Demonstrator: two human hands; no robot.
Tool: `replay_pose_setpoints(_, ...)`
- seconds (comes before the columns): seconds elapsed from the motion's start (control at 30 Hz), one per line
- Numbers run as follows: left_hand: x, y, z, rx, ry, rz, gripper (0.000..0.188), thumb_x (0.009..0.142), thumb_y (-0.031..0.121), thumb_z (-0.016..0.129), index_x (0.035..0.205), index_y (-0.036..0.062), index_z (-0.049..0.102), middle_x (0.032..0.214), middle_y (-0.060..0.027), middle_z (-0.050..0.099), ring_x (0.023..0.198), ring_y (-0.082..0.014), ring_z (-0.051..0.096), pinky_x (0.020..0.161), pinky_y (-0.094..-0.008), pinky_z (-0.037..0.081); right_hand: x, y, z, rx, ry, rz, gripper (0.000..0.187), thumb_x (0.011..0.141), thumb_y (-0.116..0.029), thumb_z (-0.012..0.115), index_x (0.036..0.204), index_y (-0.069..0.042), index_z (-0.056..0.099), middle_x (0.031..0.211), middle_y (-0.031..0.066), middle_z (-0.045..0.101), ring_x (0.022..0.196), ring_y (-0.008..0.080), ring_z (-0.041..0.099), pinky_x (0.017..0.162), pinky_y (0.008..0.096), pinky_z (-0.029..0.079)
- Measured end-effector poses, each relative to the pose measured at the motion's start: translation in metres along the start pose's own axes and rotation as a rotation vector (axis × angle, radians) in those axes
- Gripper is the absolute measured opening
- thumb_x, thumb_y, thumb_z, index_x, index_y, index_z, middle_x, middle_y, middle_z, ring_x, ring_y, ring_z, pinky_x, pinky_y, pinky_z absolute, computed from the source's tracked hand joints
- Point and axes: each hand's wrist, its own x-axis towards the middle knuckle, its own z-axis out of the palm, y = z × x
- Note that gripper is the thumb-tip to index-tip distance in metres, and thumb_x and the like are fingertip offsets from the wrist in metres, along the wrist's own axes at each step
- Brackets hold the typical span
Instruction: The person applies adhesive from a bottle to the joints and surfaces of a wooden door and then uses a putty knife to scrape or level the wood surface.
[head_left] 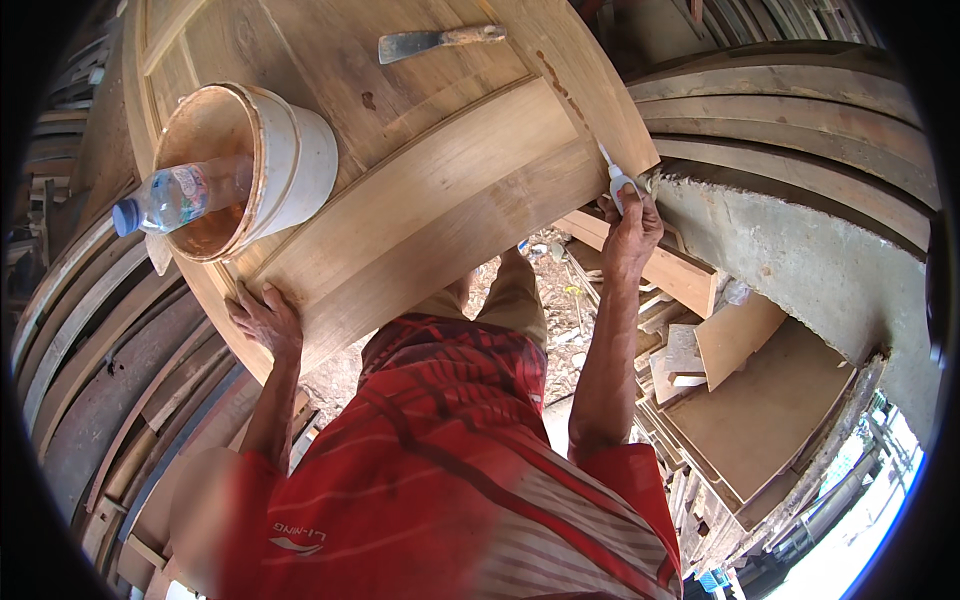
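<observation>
A panelled wooden door (420,190) spreads before the person, with long boards (780,110) stacked just beyond its right side and a grey concrete ledge (790,240) near its right corner. A white bucket (295,150) stands on the door's left part, hiding some of it; a clear plastic bottle (180,200) leans out over its rim. A scraper (440,42) lies farther off, on the door. The left hand (265,318) rests on the near edge, fingers spread; the right hand's (632,232) fingers are clamped around a small nozzle bottle (620,184), its tip at the door's right part.
</observation>
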Motion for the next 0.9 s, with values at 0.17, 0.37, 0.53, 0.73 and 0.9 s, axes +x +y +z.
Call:
replay_pose_setpoints(0.17, 0.000, 0.003, -0.002, -0.009, -0.004, -0.003, 0.070, 0.106, 0.052, 0.047, 0.161, 0.0110, 0.038, 0.167, -0.0313, 0.022, 0.153, -0.0496, 0.024, 0.116, -0.0700, 0.025, -0.002, -0.008, 0.008, 0.024, -0.005, 0.012, 0.027, 0.099, -0.022, 0.073, 0.109, 0.003, 0.075, 0.096, 0.0060, 0.072, 0.076, 0.0119, 0.066, 0.074, 0.0296, 0.059)
replay_pose_setpoints(0.37, -0.001, 0.005, -0.004, -0.005, -0.011, 0.007, 0.070, 0.106, 0.053, 0.045, 0.162, 0.0103, 0.038, 0.167, -0.0316, 0.021, 0.153, -0.0503, 0.024, 0.116, -0.0702, 0.025, -0.002, -0.012, 0.014, -0.073, 0.044, 0.003, 0.031, 0.099, -0.031, 0.071, 0.094, -0.001, 0.073, 0.074, -0.0005, 0.061, 0.067, 0.0078, 0.051, 0.064, 0.0259, 0.042)
replay_pose_setpoints(0.53, -0.001, 0.008, -0.006, -0.003, -0.020, -0.006, 0.071, 0.106, 0.053, 0.045, 0.162, 0.0099, 0.038, 0.167, -0.0315, 0.022, 0.154, -0.0498, 0.023, 0.117, -0.0695, 0.025, -0.001, -0.011, 0.013, -0.061, 0.022, 0.018, 0.031, 0.099, -0.032, 0.071, 0.092, -0.002, 0.073, 0.072, -0.0015, 0.060, 0.067, 0.0073, 0.051, 0.064, 0.0258, 0.040)
replay_pose_setpoints(0.73, 0.000, 0.003, -0.002, 0.013, -0.021, -0.022, 0.073, 0.105, 0.055, 0.044, 0.162, 0.0094, 0.038, 0.168, -0.0310, 0.021, 0.154, -0.0488, 0.022, 0.117, -0.0697, 0.024, 0.000, -0.010, 0.012, -0.056, 0.012, 0.010, 0.032, 0.100, -0.033, 0.071, 0.092, -0.002, 0.073, 0.072, -0.0015, 0.060, 0.067, 0.0072, 0.051, 0.064, 0.0257, 0.039)
replay_pose_setpoints(0.9, 0.000, 0.006, -0.004, -0.005, -0.024, -0.020, 0.074, 0.106, 0.057, 0.043, 0.162, 0.0095, 0.037, 0.168, -0.0313, 0.020, 0.154, -0.0489, 0.022, 0.117, -0.0701, 0.024, 0.002, -0.008, 0.007, -0.027, 0.003, 0.028, 0.029, 0.098, -0.029, 0.073, 0.098, -0.001, 0.074, 0.076, 0.0006, 0.064, 0.066, 0.0086, 0.056, 0.064, 0.0254, 0.044)
